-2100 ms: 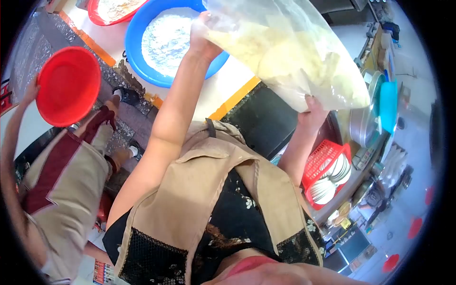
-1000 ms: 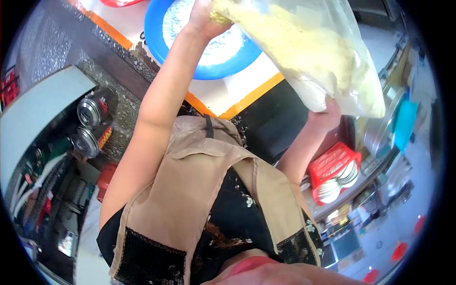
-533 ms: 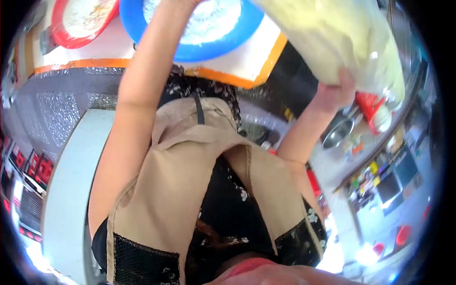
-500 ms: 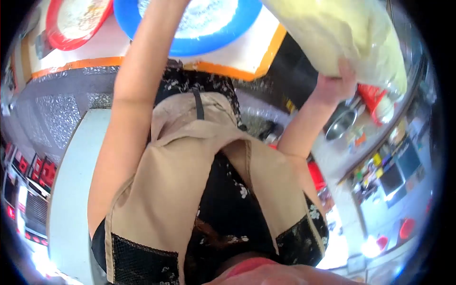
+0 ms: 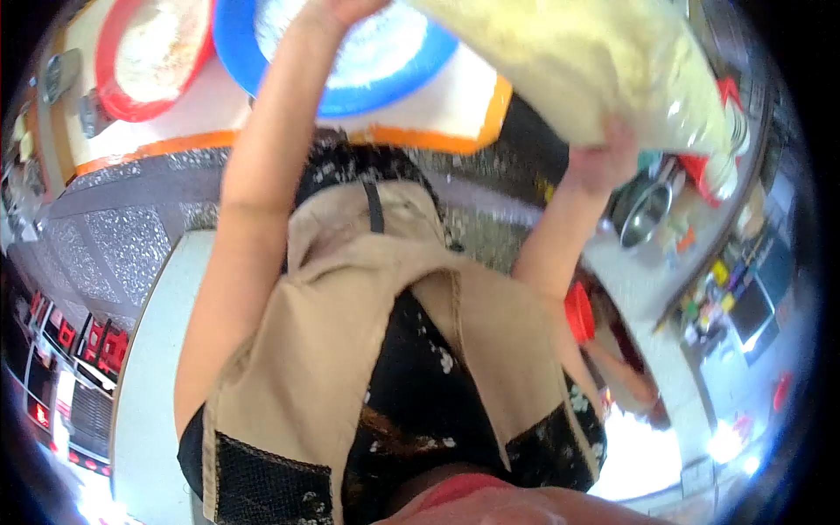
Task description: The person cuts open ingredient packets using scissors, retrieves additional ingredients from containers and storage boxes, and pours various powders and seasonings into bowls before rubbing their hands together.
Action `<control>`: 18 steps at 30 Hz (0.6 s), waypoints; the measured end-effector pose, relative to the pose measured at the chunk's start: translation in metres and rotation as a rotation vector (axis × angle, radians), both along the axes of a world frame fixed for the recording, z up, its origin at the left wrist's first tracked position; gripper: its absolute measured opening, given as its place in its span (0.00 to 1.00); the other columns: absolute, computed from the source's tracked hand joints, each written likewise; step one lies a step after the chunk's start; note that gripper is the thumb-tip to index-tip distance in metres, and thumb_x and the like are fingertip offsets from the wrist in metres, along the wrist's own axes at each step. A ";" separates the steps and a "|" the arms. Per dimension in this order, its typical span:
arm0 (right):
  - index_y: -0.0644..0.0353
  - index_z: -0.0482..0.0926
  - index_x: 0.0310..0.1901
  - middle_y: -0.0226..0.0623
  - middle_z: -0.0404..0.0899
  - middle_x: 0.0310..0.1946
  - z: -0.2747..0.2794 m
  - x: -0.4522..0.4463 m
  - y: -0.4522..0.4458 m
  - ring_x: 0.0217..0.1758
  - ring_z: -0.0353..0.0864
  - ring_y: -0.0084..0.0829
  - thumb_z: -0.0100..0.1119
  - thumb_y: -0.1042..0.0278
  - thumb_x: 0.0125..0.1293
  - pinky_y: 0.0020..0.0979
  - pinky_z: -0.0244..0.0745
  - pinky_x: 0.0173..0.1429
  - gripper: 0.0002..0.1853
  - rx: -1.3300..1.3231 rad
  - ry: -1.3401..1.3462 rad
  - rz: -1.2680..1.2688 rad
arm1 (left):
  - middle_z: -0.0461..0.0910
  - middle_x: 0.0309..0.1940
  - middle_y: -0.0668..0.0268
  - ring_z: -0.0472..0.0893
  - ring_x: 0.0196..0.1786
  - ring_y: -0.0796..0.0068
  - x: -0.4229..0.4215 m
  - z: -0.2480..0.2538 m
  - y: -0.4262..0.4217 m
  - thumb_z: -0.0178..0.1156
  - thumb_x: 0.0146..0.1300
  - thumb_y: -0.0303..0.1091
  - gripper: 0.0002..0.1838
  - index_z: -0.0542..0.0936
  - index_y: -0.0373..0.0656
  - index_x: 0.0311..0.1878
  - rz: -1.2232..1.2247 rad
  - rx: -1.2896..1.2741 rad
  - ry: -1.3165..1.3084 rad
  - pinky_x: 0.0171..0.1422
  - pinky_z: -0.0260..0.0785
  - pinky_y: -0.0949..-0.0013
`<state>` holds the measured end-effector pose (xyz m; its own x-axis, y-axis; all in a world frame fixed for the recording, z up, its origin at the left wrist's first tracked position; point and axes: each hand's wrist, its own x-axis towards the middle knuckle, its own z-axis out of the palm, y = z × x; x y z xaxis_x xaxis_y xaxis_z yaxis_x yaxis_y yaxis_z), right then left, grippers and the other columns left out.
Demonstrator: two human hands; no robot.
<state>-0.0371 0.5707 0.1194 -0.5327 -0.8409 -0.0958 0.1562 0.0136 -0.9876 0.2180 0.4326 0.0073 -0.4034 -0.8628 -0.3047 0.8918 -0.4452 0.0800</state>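
A large clear plastic bag [image 5: 577,61] of pale yellow stuff hangs tilted at the upper right. My right hand [image 5: 608,156] grips its lower side from below, fingers closed on the plastic. My left hand [image 5: 350,7] is at the top edge of the view, partly cut off, beside the upper end of the bag; its fingers are mostly out of sight. Below my left hand lies a blue basin [image 5: 346,101] with white powder [image 5: 381,48] in it. My left forearm crosses in front of that basin.
On the orange-edged white table [image 5: 455,109] a red basin [image 5: 109,83] of pale powder stands left of the blue one. A metal pot [image 5: 646,214] is on the right-hand counter. Another person's arm [image 5: 623,372] shows at the lower right, near a red object [image 5: 578,312]. A pale tabletop [image 5: 153,367] is at left.
The view has turned, bringing the red basin back into sight. The bag is still held up, its yellow contents now spread toward its lower end. The other person, earlier at left, is no longer seen there.
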 end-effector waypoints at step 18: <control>0.69 0.57 0.61 0.48 0.65 0.55 0.002 0.006 0.005 0.59 0.66 0.48 0.50 0.77 0.43 0.49 0.64 0.61 0.37 -0.156 0.212 0.122 | 0.74 0.48 0.54 0.73 0.53 0.60 -0.003 0.011 0.019 0.43 0.63 0.36 0.17 0.71 0.35 0.49 0.133 -0.055 0.067 0.62 0.63 0.58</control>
<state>-0.0308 0.5757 0.1210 -0.4214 -0.8956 0.1423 -0.0469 -0.1351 -0.9897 0.2149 0.4515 0.0183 -0.3019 -0.9246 -0.2322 0.9469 -0.3191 0.0395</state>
